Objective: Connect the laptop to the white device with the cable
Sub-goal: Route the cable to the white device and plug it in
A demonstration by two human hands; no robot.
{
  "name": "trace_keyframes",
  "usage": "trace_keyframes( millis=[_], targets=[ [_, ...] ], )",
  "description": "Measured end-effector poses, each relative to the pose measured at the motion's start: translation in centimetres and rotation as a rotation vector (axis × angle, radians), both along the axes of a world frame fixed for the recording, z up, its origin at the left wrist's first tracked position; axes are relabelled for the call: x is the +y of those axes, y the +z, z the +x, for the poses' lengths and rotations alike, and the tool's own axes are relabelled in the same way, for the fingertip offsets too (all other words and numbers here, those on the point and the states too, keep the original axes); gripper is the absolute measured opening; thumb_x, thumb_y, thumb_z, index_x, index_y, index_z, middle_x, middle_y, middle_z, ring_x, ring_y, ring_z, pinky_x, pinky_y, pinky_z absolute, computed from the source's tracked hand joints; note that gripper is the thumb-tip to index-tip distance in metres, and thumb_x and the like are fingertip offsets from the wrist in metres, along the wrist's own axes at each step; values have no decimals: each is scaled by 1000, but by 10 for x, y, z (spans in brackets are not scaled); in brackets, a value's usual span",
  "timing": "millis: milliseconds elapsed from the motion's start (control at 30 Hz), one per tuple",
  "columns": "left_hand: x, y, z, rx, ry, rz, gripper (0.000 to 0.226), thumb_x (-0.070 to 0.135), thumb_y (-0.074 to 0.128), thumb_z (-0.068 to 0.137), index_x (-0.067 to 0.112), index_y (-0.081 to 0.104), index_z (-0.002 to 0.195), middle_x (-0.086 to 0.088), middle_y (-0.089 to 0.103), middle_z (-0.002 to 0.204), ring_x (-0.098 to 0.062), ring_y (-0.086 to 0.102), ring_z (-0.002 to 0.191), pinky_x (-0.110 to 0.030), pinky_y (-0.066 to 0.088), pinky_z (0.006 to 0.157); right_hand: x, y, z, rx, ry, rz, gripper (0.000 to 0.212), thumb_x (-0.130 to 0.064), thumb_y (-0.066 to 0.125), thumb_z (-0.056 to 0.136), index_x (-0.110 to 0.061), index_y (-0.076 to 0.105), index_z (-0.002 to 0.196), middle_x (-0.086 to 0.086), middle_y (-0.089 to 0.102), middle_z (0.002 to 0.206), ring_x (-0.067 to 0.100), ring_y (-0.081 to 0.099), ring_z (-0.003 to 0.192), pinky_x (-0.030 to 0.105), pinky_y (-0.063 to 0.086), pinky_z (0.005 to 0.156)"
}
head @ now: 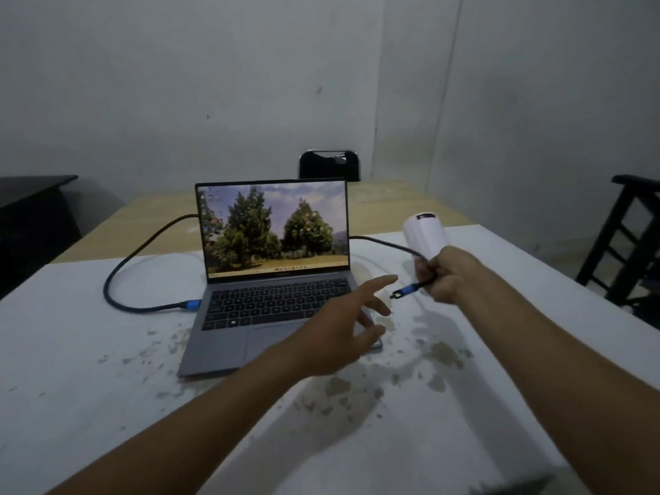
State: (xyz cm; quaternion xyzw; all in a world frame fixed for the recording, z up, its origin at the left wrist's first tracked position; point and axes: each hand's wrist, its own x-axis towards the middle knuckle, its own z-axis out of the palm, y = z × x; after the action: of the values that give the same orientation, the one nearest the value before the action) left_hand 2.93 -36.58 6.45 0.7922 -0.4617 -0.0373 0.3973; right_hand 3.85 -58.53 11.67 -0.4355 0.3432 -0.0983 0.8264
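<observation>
A white, paint-worn table (pixel 89 351) stands before a bare grey wall, with the open laptop (pixel 275 276) as its centre. Left of the laptop, the dark cable (pixel 121 266) loops round and its blue plug sits at the laptop's left edge. Over the laptop's right front corner hovers the left hand (pixel 343 330), fingers spread wide, gripping nothing. Right of the laptop, the right hand (pixel 446 276) is closed around the cable's other end, its blue connector (pixel 407 290) pointing back toward the laptop. The white device (pixel 425 234) stands just behind that fist.
</observation>
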Motion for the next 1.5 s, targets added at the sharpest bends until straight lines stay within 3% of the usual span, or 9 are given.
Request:
trace_keyframes(
  millis=[167, 300, 467, 567, 700, 867, 1100, 1333, 1500],
  targets=[
    [-36, -1, -18, 105, 55, -239, 45, 21, 70, 95, 34, 58, 136, 12, 74, 111, -7, 71, 96, -31, 61, 79, 18, -21, -44, -44, 29, 268, 24, 5, 33, 100, 7, 54, 112, 22, 62, 94, 26, 72, 87, 33, 62, 64],
    [-59, 3, -24, 278, 104, -368, 18, 16, 63, 99, 25, 72, 111, 14, 76, 94, 7, 68, 84, -15, 51, 74, 19, -36, -68, -5, 129, 317, 25, 1, 34, 99, 15, 55, 102, 26, 63, 95, 33, 69, 55, 32, 56, 38],
    [-92, 10, -20, 379, 173, -363, 27, 35, 63, 98, 19, 76, 116, 20, 76, 86, 8, 69, 81, -10, 49, 68, 3, -67, -77, 207, 106, -383, 28, -18, 42, 93, -8, 59, 113, 8, 59, 98, 24, 57, 88, 37, 49, 74],
    [-118, 12, -14, 439, 222, -338, 29, 40, 65, 97, 20, 76, 116, 8, 80, 95, -3, 75, 85, -18, 52, 66, -11, -68, -87, -110, 1, -626, 32, -31, 36, 101, -20, 58, 122, 1, 63, 114, 21, 59, 106, 39, 48, 90],
    [-163, 10, -9, 538, 307, -383, 23, 37, 75, 90, 19, 79, 104, -1, 81, 93, -14, 77, 82, -27, 61, 75, -24, -69, -85, -378, -30, -752, 36, -38, 27, 106, -25, 59, 118, -5, 67, 106, 7, 65, 98, 21, 52, 81],
    [-208, 3, 10, 616, 456, -370, 30, 42, 56, 100, 19, 69, 116, 0, 73, 115, -21, 67, 103, -31, 53, 83, -64, -81, -48, -197, -286, -760, 36, -37, 27, 105, -20, 57, 114, 2, 53, 71, 13, 51, 54, 27, 49, 50],
    [-223, -26, 68, 754, 599, -407, 77, 58, 53, 97, 9, 29, 152, -11, 46, 146, -24, 48, 118, -32, 33, 89, -96, -114, -27, -99, -277, -872, 34, -39, 33, 102, -25, 61, 89, 3, 56, 66, 17, 53, 48, 31, 51, 45],
    [-249, -38, 103, 786, 579, -321, 115, 90, 55, 58, 11, 47, 140, -12, 63, 129, -31, 64, 111, -45, 51, 101, -93, -122, -18, -62, -212, -1019, 39, -35, 39, 99, -6, 60, 81, 11, 63, 70, 19, 50, 55, 42, 47, 50],
    [-254, -45, 118, 788, 512, -306, 124, 98, 51, 40, 15, 61, 131, -12, 73, 116, -29, 71, 104, -48, 53, 102, -94, -124, -16, -62, -152, -1038, 38, -34, 39, 100, -10, 62, 82, 6, 62, 68, 11, 41, 49, 26, 33, 43]
  ],
)
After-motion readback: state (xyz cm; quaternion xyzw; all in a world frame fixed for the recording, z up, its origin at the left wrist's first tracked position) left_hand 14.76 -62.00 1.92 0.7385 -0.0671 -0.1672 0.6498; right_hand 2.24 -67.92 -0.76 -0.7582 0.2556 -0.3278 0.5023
